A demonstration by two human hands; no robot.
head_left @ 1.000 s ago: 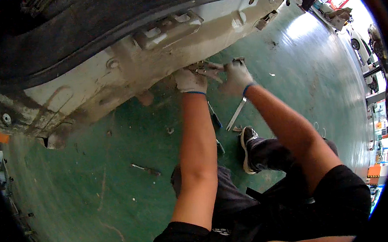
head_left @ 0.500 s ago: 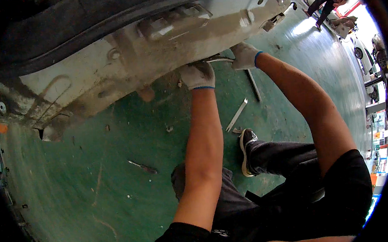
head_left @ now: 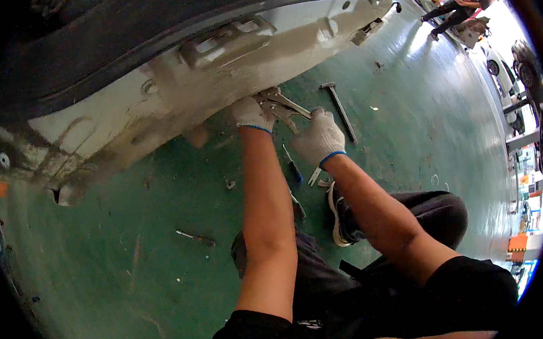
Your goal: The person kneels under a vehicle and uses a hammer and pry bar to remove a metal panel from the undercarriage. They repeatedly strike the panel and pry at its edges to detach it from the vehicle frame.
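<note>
A car body's pale, dirty sill (head_left: 218, 80) runs across the upper part of the head view. My right hand (head_left: 320, 137), in a white knit glove with a blue cuff, is closed round the handle of metal pliers (head_left: 292, 103). The pliers' head reaches up to the sill's lower edge. Beside that head is my left hand (head_left: 251, 114), gloved alike, against the same edge. Its fingers are turned away and hidden, so I cannot see whether they hold anything.
On the green floor (head_left: 167, 285) lie a hammer (head_left: 342, 113), a blue-handled screwdriver (head_left: 294, 170), a forked flat bar (head_left: 314, 176) and another screwdriver (head_left: 195, 237). My shoe (head_left: 340, 221) is near the bar. Another person (head_left: 454, 14) is at the far right.
My right hand has come back from the sill, nearer me, with the pliers' handle. My left hand has shifted slightly left along the edge. The blue-handled screwdriver has come into sight.
</note>
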